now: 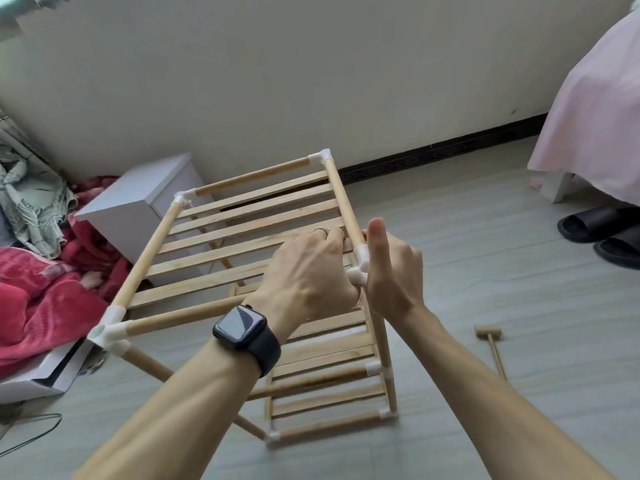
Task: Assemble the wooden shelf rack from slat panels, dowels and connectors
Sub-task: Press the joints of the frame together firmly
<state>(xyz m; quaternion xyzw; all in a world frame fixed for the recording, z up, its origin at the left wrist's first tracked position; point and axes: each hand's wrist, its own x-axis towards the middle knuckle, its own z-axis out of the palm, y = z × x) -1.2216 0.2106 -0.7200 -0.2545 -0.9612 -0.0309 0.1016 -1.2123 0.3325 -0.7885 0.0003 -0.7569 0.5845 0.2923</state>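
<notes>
The left hand (308,268), wearing a watch (242,327), is curling its fingers down over the near end of the top panel (242,230), gripping the slats just beside the white connector (362,259) at the near right corner. The right hand (393,271) is closing on that connector from the other side, thumb sticking straight up and the other fingers bending round its far face, though their tips are hidden. Both hands are working the same joint, where the side dowel (341,199) is running into the connector. The rack (114,327) is standing on the floor (485,237) between the arms, with its lower shelves (329,355) showing under the wrists, and it is looking nearly complete. By the look of it, the frame is going to handle as light and fairly stiff, with the push-fit joints probably being the weak spots: pulling sideways could be working a dowel loose. The thin slats are likely to be flexing if pressed mid-span, so taking hold at the corners, on the connectors or the dowel ends beside them, is seeming safest. A small wooden mallet (490,336) is lying on the floor to the right, well apart from the rack. Further out, dark slippers (602,233) are sitting by a bed (595,116) draped in pink, while a white box (138,206) and a red blanket (34,299) are lying to the left
</notes>
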